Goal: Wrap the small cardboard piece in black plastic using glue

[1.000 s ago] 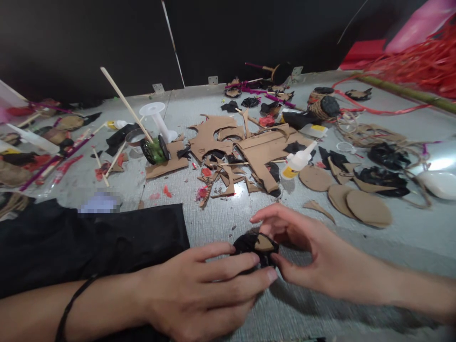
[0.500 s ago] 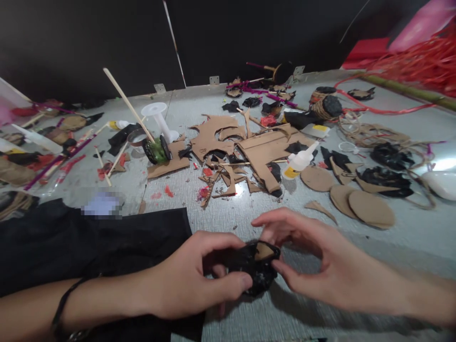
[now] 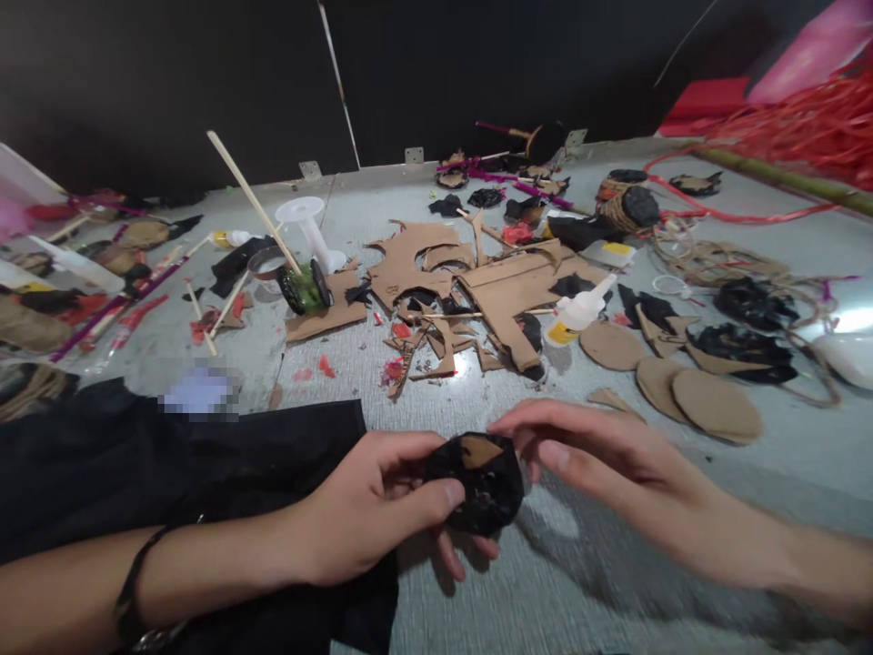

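My left hand (image 3: 382,509) grips a cardboard disc wrapped in black material (image 3: 487,496), thumb on top and fingers underneath. A patch of bare brown cardboard shows near its far edge, and the black covering looks creased and shiny in the middle. Beside the disc's right edge is my right hand (image 3: 614,464), its thumb and fingers apart; whether a fingertip touches the disc I cannot tell. Under my left forearm lies a black cloth (image 3: 273,446). Plain cardboard discs (image 3: 716,403) rest on the table beyond my right hand.
Cut cardboard scraps (image 3: 416,259) spread over the table's middle. A glue bottle (image 3: 578,314) stands near the discs. Further left are a white spool (image 3: 310,232) and a green roll with a wooden stick (image 3: 305,287). Twine (image 3: 723,259) and red strips (image 3: 811,127) lie right.
The disc has come up slightly and turned, so its face shows more fully. My right thumb has left its edge and moved up, and the right hand has drawn slightly away.
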Available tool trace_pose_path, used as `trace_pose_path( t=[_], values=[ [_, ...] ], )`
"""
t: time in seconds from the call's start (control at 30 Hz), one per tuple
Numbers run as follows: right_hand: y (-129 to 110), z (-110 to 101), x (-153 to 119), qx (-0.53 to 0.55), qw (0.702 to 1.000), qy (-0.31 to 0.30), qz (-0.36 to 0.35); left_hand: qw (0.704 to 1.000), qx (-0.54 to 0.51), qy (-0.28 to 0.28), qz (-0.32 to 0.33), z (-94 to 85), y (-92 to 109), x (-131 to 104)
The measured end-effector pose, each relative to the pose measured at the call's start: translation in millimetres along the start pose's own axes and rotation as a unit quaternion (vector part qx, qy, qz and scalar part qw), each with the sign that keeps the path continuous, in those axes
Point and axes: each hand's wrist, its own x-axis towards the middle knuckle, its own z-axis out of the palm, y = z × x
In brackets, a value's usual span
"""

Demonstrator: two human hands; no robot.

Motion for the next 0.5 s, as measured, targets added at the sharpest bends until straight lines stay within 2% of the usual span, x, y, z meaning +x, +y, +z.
trace_pose_path(
  t=[0.13,0.27,0.5],
  values=[
    [0,1,0,0.026,1.0,-0.012,-0.013,1.0,-0.024,-0.002,0.017,0.5,2,1],
    [-2,2,-2,0.033,0.999,0.003,-0.021,0.999,-0.037,0.001,0.022,0.5,4,2],
    [2,0,-11,-0.033,0.995,0.041,-0.083,0.999,-0.039,-0.006,0.018,-1.5,5,2]
  ],
)
